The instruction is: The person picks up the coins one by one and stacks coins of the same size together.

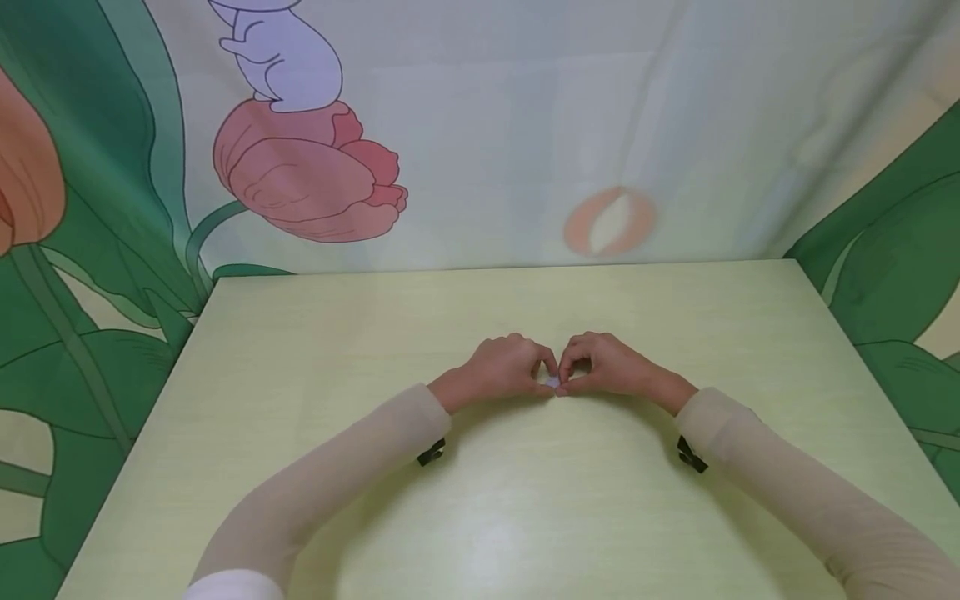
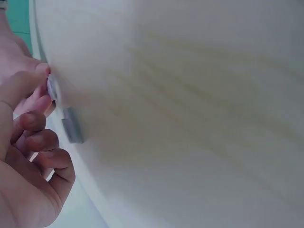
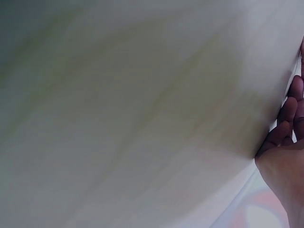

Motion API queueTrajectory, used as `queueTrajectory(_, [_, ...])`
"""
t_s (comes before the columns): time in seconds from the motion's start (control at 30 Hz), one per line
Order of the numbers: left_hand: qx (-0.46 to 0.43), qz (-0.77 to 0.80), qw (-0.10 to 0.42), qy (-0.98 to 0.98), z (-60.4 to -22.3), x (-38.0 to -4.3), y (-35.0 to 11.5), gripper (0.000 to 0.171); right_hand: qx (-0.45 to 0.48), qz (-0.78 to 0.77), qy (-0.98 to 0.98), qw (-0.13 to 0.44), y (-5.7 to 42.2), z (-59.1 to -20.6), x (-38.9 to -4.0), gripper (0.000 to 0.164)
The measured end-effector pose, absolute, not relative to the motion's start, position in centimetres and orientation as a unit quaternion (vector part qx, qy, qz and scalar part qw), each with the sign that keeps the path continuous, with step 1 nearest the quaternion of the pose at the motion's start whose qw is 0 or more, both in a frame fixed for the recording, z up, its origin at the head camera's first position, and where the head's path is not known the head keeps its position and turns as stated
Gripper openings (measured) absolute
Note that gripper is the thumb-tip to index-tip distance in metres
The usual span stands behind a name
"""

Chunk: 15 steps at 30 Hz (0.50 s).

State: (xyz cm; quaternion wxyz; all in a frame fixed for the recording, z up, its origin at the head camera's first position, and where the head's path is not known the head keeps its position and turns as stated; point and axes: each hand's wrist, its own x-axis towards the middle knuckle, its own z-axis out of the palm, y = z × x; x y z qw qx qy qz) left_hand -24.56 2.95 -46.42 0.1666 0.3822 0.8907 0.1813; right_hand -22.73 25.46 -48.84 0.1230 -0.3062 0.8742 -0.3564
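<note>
Both hands meet fingertip to fingertip low over the table, around a small pale, lilac-white piece [image 1: 553,382]. My left hand [image 1: 504,368] pinches it from the left, thumb below and forefinger bent above. From the other side, the thumb and forefinger of my right hand [image 1: 617,367] grip it as well. In the left wrist view the piece [image 2: 52,89] looks thin and rounded, largely covered by fingers; its exact kind I cannot tell. A small grey block [image 2: 72,125] lies on the table close by the left fingers. The right wrist view catches only the curled right fingers [image 3: 286,111].
The light wooden table [image 1: 480,517] spreads around both forearms. Behind it hangs a pale curtain [image 1: 480,150] printed with a flower and an animal figure. Small black straps or clips [image 1: 432,452] show under the sleeves at the wrists.
</note>
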Motion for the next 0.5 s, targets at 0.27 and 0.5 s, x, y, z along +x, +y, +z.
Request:
queueTrajectory(0.27, [0.375, 0.215, 0.148, 0.890, -45.1, -24.6, 0.5, 0.034, -0.291, -0.347, 0.880, 0.140, 25.5, -49.1, -23.1, 0.024])
queueTrajectory(0.5, [0.353, 0.206, 0.140, 0.902, -44.6, -24.1, -1.3, 0.029, -0.288, -0.347, 0.881, 0.143, 25.1, -48.7, -22.8, 0.023])
